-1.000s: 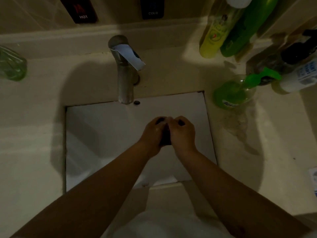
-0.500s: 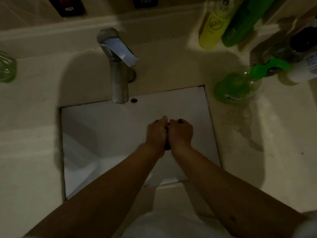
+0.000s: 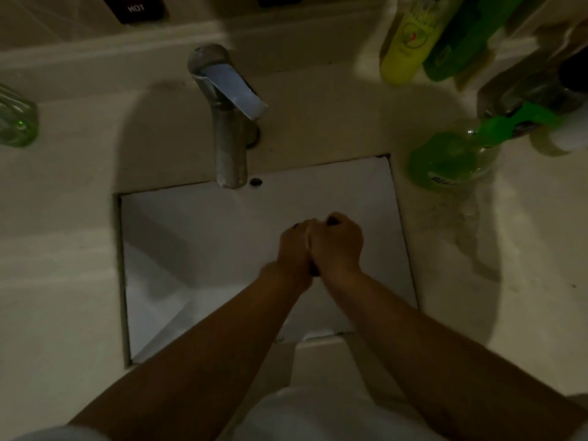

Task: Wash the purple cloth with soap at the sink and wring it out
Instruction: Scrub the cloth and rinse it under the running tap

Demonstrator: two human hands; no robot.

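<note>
Left hand and right hand are pressed together over the sink, fingers curled, gripping the purple cloth between them; only a dark sliver shows; faucet at 11 o'clock.

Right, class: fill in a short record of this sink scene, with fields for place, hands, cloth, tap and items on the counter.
place: white sink set in a counter
hands: left hand and right hand pressed together over the basin
cloth: only a dark sliver shows between the hands
tap: metal faucet, no water visible
counter items: green soap dispenser, yellow bottle
</note>
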